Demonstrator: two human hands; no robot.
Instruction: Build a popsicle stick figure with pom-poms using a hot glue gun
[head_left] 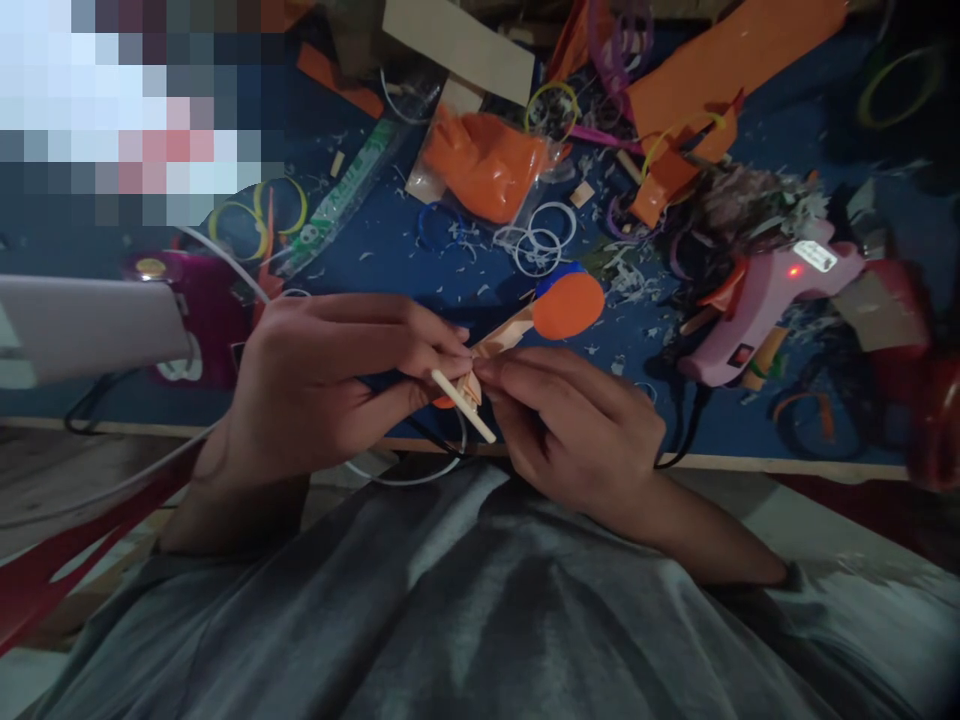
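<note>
Both hands pinch a small wooden craft piece (504, 334) near the table's front edge. An orange oval (568, 307) sits at its far end, with a blue edge showing behind it. A short round wooden stick (463, 406) lies crosswise at the near end, tilted down to the right. My left hand (337, 370) closes thumb and fingertips on the piece from the left. My right hand (577, 415) grips it from the right, its fingertips almost touching the left ones. The fingers hide the middle of the piece and how the stick is joined.
A pink glue gun (757, 320) with a red light lies at right. Behind are an orange bundle in clear plastic (487, 165), white rings (551, 225), orange sheet (735, 55) and paper shreds. At left stands a purple device (210, 320) beside a white cable (225, 260).
</note>
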